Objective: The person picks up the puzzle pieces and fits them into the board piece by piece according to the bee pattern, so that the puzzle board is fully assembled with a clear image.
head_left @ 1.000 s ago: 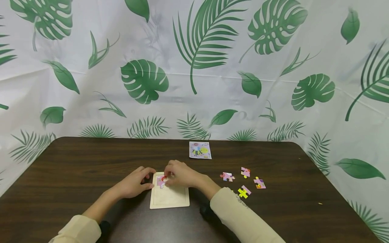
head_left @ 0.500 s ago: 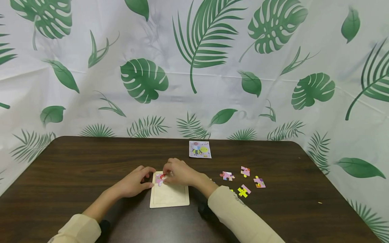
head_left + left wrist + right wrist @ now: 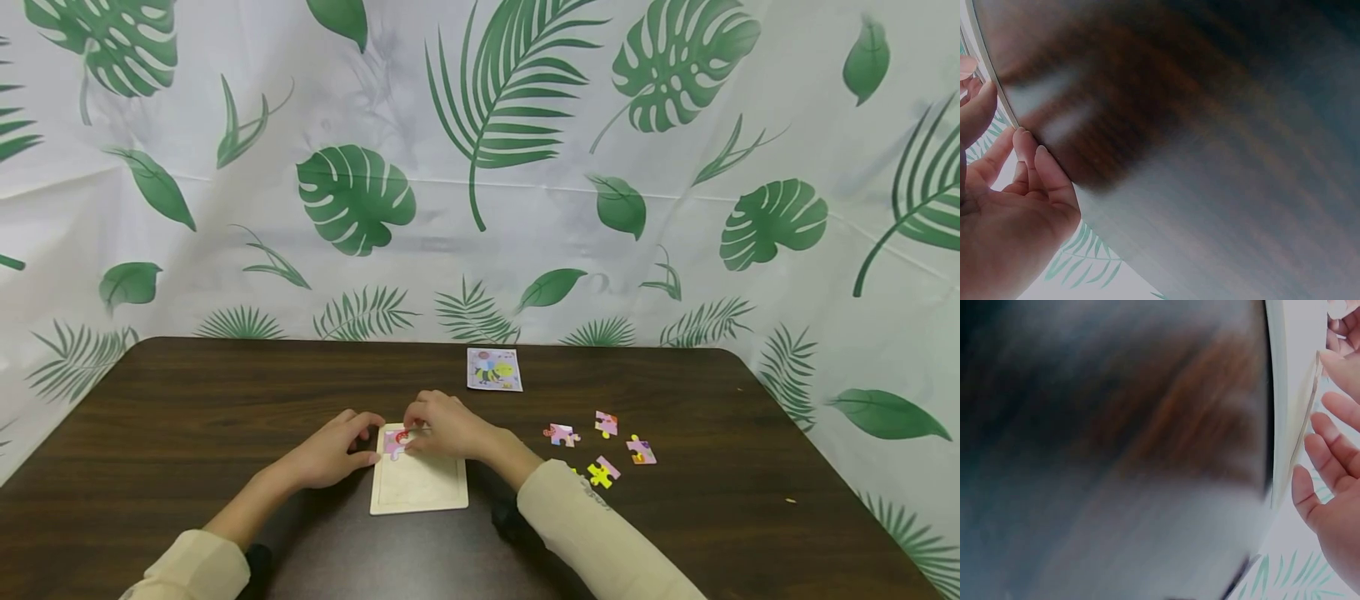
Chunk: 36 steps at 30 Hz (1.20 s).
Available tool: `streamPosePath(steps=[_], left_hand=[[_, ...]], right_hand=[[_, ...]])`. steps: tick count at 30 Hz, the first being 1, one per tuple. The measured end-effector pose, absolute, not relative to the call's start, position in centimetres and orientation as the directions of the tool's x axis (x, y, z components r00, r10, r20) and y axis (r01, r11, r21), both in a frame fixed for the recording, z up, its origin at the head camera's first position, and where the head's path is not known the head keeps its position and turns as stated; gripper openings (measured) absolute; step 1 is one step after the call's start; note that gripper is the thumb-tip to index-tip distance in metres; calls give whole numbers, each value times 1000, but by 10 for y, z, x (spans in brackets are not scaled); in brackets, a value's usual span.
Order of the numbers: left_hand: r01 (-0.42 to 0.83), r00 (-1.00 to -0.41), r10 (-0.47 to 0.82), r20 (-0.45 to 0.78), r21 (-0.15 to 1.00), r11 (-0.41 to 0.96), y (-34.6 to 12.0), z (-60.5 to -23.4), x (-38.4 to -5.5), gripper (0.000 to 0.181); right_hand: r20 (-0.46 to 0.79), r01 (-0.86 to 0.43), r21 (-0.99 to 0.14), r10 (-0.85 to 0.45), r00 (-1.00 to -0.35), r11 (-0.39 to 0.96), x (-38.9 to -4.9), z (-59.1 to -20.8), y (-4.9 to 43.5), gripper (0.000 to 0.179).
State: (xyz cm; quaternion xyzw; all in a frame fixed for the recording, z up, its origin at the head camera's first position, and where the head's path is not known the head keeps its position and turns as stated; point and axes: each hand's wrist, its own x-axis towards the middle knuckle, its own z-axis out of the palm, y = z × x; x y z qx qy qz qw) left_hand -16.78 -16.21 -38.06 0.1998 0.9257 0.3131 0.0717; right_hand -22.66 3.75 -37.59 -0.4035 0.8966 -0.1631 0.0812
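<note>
A pale wooden puzzle tray (image 3: pixel 420 487) lies on the dark table. In its upper left corner sits a pink and red puzzle piece (image 3: pixel 393 444), partly covered by my right hand (image 3: pixel 444 429). My right thumb and fingertips pinch a piece there; the right wrist view shows its thin edge (image 3: pixel 1307 412) tilted above the tray. I cannot tell whether this is one piece or two together. My left hand (image 3: pixel 330 450) rests at the tray's left edge, thumb and index finger spread and touching it. In the left wrist view its other fingers (image 3: pixel 1054 175) are bent near the table.
Right of the tray lie several loose puzzle pieces, among them a pink one (image 3: pixel 561 435), a yellow one (image 3: pixel 602 472) and a pink-purple one (image 3: pixel 641 450). A bee picture card (image 3: pixel 494 370) lies at the table's back edge. Behind hangs a leaf-patterned cloth (image 3: pixel 525 250).
My right hand has shifted slightly left, and the pink and red piece has slid left into the tray's upper left corner. My left hand stays at the tray's edge.
</note>
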Motion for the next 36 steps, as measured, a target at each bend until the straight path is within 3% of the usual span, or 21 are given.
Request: streamPosePath(steps=[17, 27, 36], left_hand=[[318, -914, 406, -8, 608, 727, -161, -382, -167, 38], [321, -915, 404, -4, 599, 734, -161, -382, -167, 39], [313, -916, 401, -13, 602, 735, -161, -382, -167, 39]], right_hand=[[-45, -610, -542, -745, -665, 577, -235, -364, 65, 24], [-22, -622, -541, -749, -662, 566, -243, -355, 113, 23], [-22, -581, -527, -693, -721, 621, -246, -352, 170, 24]])
